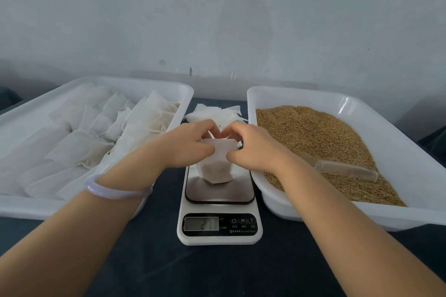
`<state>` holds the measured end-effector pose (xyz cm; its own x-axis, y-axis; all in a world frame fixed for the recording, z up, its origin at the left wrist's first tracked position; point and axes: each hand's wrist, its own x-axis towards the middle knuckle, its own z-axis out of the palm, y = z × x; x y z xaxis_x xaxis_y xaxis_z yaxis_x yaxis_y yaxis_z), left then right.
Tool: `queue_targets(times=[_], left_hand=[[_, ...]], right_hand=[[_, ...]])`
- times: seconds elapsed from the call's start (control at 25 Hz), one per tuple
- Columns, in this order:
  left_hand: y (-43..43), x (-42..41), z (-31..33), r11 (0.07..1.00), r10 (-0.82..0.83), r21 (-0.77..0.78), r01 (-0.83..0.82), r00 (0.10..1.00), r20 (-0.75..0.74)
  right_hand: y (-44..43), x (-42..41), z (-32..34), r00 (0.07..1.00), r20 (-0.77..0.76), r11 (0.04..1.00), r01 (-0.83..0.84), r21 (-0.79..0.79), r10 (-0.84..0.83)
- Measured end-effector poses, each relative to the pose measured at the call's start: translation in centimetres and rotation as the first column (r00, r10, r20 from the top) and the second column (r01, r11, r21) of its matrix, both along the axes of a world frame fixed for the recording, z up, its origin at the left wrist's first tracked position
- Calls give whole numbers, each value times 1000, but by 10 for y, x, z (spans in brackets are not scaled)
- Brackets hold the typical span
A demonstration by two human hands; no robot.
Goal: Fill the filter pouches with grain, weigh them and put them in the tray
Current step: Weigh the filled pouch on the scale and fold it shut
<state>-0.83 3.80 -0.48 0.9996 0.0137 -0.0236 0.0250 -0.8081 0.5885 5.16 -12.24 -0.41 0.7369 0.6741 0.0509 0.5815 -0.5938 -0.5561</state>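
Note:
A white filter pouch (216,169) with grain in its lower part stands on the steel plate of a white kitchen scale (219,200). My left hand (185,146) pinches the pouch's top rim from the left. My right hand (253,144) pinches the rim from the right. The scale's display (201,223) is lit; its digits are blurred. The left white tray (48,207) holds several filled pouches (96,137). The right white tray (362,214) holds brown grain (318,142) with a clear plastic scoop (345,169) lying on it.
A pile of empty filter pouches (217,114) lies behind the scale, between the two trays. Everything sits on a dark blue tabletop (217,272). A pale wall stands close behind the trays. A pale bangle (115,190) circles my left wrist.

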Motion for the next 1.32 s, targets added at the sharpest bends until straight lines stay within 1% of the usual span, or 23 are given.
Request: queue_targets(times=[0.28, 0.56, 0.8, 1.0, 1.08, 1.16, 1.24, 1.32], left_hand=[[-2, -1, 1, 1000, 5, 5, -5, 1000, 0], [-2, -1, 0, 992, -11, 125, 10, 1000, 5], [-3, -2, 0, 992, -22, 126, 22, 1000, 3], [-4, -2, 1, 986, -21, 163, 20, 1000, 8], [-5, -2, -1, 985, -5, 173, -1, 1000, 30], [-6, -1, 0, 995, 14, 97, -20, 998, 60], [-5, -1, 2, 999, 44, 23, -46, 994, 102], [-4, -1, 1, 998, 51, 37, -57, 987, 150]], right_hand=[[-1, 3, -3, 1000, -20, 1000, 5, 24, -5], [-1, 3, -4, 1000, -11, 1000, 5, 20, -5], [-2, 3, -4, 1000, 0, 1000, -4, 12, 4], [-1, 3, -3, 997, 66, 999, -30, -32, 32], [-3, 5, -4, 995, 92, 999, -32, 37, 29], [-4, 6, -3, 995, 98, 988, -41, 151, 26], [-3, 6, -4, 994, 109, 976, -55, 212, 32], [-2, 6, -6, 994, 101, 965, -70, 253, 46]])
